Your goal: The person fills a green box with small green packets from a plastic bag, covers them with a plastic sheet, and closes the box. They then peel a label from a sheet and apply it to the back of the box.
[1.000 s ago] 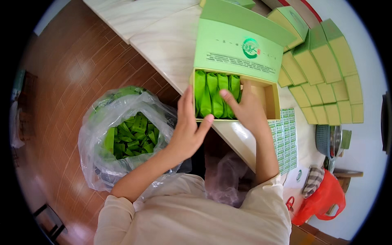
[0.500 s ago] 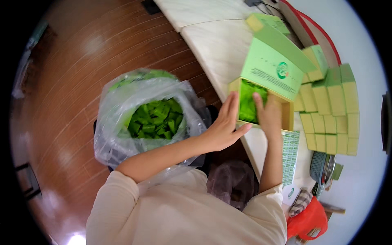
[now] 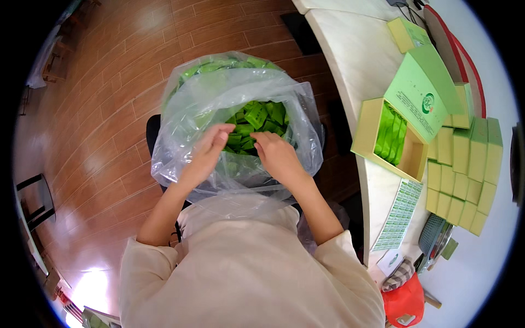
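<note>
A large clear plastic bag (image 3: 191, 104) full of small green sachets (image 3: 256, 115) stands in front of me. Both hands are at its mouth. My left hand (image 3: 203, 156) is at the left side of the opening, its fingers stretched over the sachets and holding nothing I can see. Opposite it, my right hand (image 3: 278, 156) reaches in with bent, parted fingers, the tips at the sachets. On the table to the right, a pale green lidded box (image 3: 365, 131) lies open. A row of green sachets (image 3: 390, 134) fills part of it, beside a bare section.
The white table (image 3: 350, 60) runs along my right. Stacked pale green boxes (image 3: 465, 169) stand against the wall. A printed sticker sheet (image 3: 399, 216), a grey basket (image 3: 432, 234) and a red bag (image 3: 403, 303) lie nearer me. Wooden floor (image 3: 120, 120) spreads to the left.
Both hands have left the box on the table and moved left to the plastic bag's mouth. The view has shifted left, and the sachets in the box now show uncovered.
</note>
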The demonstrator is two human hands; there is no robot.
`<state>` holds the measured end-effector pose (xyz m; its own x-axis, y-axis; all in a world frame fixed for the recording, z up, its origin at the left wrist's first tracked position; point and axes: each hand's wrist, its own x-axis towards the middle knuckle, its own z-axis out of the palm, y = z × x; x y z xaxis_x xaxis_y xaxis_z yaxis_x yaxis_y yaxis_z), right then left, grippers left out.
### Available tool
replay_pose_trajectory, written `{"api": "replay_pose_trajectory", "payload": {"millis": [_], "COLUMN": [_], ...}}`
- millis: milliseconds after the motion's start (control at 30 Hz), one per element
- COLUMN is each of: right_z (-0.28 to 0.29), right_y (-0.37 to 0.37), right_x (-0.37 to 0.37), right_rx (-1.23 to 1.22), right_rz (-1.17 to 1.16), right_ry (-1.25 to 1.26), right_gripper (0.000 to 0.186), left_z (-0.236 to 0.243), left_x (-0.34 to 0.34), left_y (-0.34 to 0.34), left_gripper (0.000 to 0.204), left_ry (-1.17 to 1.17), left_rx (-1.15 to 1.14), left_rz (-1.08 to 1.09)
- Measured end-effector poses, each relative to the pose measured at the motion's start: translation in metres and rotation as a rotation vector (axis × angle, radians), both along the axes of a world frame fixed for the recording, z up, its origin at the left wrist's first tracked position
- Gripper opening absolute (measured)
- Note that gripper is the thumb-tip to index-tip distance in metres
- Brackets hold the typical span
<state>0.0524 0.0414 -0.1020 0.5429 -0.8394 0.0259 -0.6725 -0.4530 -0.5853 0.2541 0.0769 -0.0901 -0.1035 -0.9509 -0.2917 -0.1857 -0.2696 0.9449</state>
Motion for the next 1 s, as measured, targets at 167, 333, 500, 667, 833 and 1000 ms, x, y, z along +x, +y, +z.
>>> {"api": "replay_pose_trajectory", "payload": {"millis": [167, 333, 500, 667, 833, 1000], "right_z": [-0.033, -0.032, -0.055, -0.016, 0.005, 0.012], "right_y": [0.013, 0.010, 0.017, 0.016, 0.030, 0.046], "right_x": [0.000, -0.007, -0.013, 0.008, 0.026, 0.041], "right_rx": [0.184, 0.310, 0.267, 0.266, -0.023, -0.190], "right_rz": [0.072, 0.006, -0.241, -0.465, -0.179, 0.174], "right_ry": [0.414, 0.538, 0.196, -0.322, -0.350, -0.328], "right_gripper": [0.030, 0.034, 0.021, 0.012, 0.018, 0.021], "left_z": [-0.031, -0.036, -0.028, -0.062, -0.038, -0.028], "left_x": [-0.001, -0.004, 0.005, 0.018, 0.011, -0.001], "left_y": [0.030, 0.032, 0.037, 0.069, 0.039, 0.034], "left_gripper": [0.053, 0.036, 0.042, 0.050, 0.060, 0.056], "left_ry": [-0.718, -0.659, -0.461, -0.071, 0.610, 0.759], "left_rx": [-0.304, -0.192, 0.126, 0.285, 0.531, 0.464], "left_rz": [-0.379, -0.589, -0.754, -0.313, 0.187, 0.269]}}
